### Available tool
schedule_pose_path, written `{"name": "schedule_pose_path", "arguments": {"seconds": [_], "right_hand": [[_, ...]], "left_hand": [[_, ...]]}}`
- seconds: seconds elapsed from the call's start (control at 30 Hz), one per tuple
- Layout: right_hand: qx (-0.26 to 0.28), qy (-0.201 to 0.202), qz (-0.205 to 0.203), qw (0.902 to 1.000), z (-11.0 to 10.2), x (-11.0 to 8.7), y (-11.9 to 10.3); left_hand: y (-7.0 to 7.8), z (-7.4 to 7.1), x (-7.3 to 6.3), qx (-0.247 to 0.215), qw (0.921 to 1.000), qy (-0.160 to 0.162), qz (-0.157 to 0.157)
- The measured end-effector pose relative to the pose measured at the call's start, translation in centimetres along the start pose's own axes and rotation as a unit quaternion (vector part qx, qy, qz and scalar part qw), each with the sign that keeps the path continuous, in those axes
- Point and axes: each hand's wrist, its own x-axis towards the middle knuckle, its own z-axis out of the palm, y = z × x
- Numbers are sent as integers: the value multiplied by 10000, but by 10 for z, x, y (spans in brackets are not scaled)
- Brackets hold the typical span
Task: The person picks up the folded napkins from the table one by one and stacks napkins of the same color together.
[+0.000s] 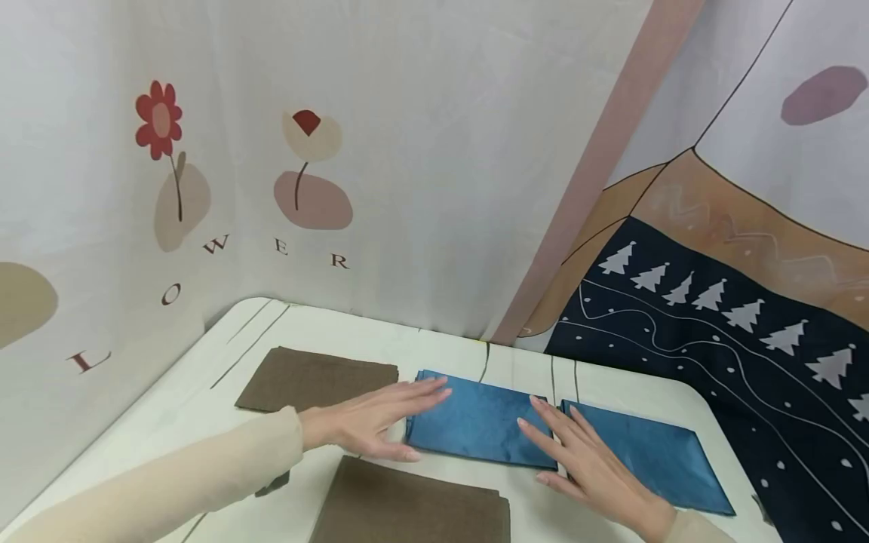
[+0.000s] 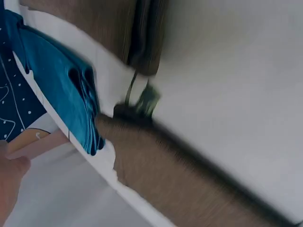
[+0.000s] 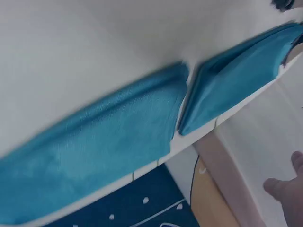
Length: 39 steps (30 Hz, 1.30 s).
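As seen from the head camera, lies folded on a white table (image 1: 434,350): one middle blue cloth (image 1: 475,418), between both hands. Left hand (image 1: 370,416): reaches over the left end, fingers extended, thumb held wide; contact uncertain. Right hand (image 1: 594,473): reaches over the right end, fingers straight and spread; contact likewise uncertain. Second blue cloth (image 1: 658,456): folded, just beside the middle one, narrow gap between. Far brown cloth (image 1: 312,378): folded, left of the blue. Near brown cloth (image 1: 414,505): cut by the lower frame edge. Pale hanging (image 1: 441,151): flower-printed, behind.
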Motion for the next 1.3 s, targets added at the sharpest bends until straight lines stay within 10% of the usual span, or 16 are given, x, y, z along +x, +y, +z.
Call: {"name": "schedule_pose_path", "arguments": {"seconds": [0.23, 0.43, 0.53, 0.83, 1.0, 1.1, 1.3], "right_hand": [[398, -80, 919, 9949, 3, -10, -30], [1617, -88, 1836, 9696, 7, -16, -52], [2618, -426, 2500, 9312, 6, -17, -60], [5012, -840, 3938, 7659, 18, -23, -67], [5528, -1136, 4502, 6919, 32, -27, -66], [5669, -1242, 4625, 6702, 36, -30, -66], [5737, -1304, 4658, 6610, 43, -34, -67]], "left_hand": [[10, 14, -30, -1514, 9813, 696, -969], [14, 25, -52, -2860, 9304, 1029, -2048], [16, 29, -61, -3279, 9025, 1184, -2531], [23, 36, -83, -3710, 8270, 1780, -3831], [26, 41, -92, -3869, 8058, 1821, -4096], [28, 43, -98, -3906, 8069, 1844, -4030], [32, 47, -107, -4152, 7949, 1736, -4069]]}}
